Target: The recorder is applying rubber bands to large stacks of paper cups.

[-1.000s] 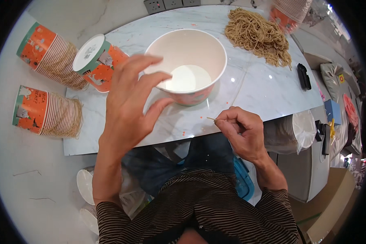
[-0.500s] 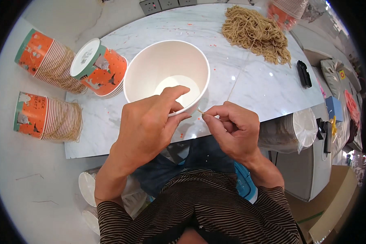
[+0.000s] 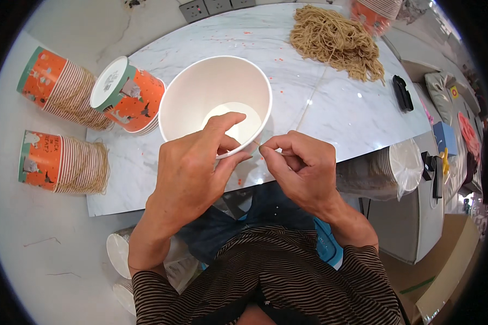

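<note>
Two hands: one left hand [image 3: 192,168], one right hand [image 3: 303,168]. One open tub [image 3: 187,100]. Four orange tub stacks [image 3: 40,162], three at left, one at top right; their nested tubs are too tight to count. One cord heap [image 3: 336,40]. One black object [image 3: 402,93]. Three socket plates [image 3: 219,6]. One table [image 3: 358,119].

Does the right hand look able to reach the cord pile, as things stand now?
Probably yes, with some stretch: the cord pile lies farther off on the table, and nothing tall stands between it and the right hand. Its pinched fingers would likely need to open first.
</note>
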`<action>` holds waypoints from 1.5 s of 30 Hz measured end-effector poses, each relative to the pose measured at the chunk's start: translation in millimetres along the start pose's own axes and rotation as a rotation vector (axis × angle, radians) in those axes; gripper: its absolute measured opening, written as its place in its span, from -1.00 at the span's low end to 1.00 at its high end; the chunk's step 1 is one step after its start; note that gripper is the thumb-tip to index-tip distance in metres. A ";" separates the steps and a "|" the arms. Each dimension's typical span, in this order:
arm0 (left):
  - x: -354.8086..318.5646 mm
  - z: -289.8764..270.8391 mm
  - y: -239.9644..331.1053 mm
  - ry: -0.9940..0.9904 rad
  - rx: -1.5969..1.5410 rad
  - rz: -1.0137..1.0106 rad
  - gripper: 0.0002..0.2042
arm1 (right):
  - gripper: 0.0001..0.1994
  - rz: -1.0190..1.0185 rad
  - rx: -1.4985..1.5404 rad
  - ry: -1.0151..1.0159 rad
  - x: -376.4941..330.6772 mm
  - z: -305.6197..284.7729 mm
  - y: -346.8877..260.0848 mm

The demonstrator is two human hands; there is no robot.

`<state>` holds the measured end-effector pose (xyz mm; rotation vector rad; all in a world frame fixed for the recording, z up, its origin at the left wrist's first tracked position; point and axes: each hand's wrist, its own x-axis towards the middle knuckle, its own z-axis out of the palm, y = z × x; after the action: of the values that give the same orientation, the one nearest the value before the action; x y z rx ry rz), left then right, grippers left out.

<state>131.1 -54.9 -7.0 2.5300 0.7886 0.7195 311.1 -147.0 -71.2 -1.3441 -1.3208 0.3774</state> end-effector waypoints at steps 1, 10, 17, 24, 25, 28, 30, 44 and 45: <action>0.0 -0.1 0.1 0.004 0.001 -0.004 -0.50 | -0.88 0.000 0.000 0.001 0.3 0.4 0.0; -0.1 -0.3 -1.4 -0.010 -0.010 0.003 -0.49 | -0.92 0.010 -0.029 -0.013 6.1 0.4 -4.0; 0.6 -6.6 0.9 -0.045 -0.095 -0.002 -0.55 | -0.94 0.013 -0.004 -0.008 8.4 4.9 -3.9; 13.6 -13.2 -10.0 -0.117 -0.169 0.072 -0.66 | -0.94 -0.014 0.000 -0.015 9.4 3.8 -3.3; 16.6 -14.8 -11.3 -0.148 -0.176 0.083 -0.69 | -0.94 -0.014 0.000 -0.018 10.0 4.0 -3.6; 23.8 -16.5 -10.3 -0.184 -0.162 0.080 -0.81 | -0.94 0.004 0.018 -0.033 11.1 4.2 -3.6; 29.2 -15.1 -9.8 -0.198 -0.156 0.079 -0.86 | -0.93 -0.008 -0.012 -0.039 11.7 4.1 -3.5; 25.4 -30.1 -3.6 -0.011 -0.360 -0.190 -0.91 | -0.94 0.089 0.187 -0.060 10.5 9.9 17.7; 22.9 -27.8 -2.3 -0.014 -0.564 -0.165 -0.92 | -0.93 0.169 0.295 -0.079 10.3 14.4 17.9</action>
<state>130.4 -33.3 21.9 1.9400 0.6644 0.7429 310.6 -126.5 -85.7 -1.2030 -1.1655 0.7195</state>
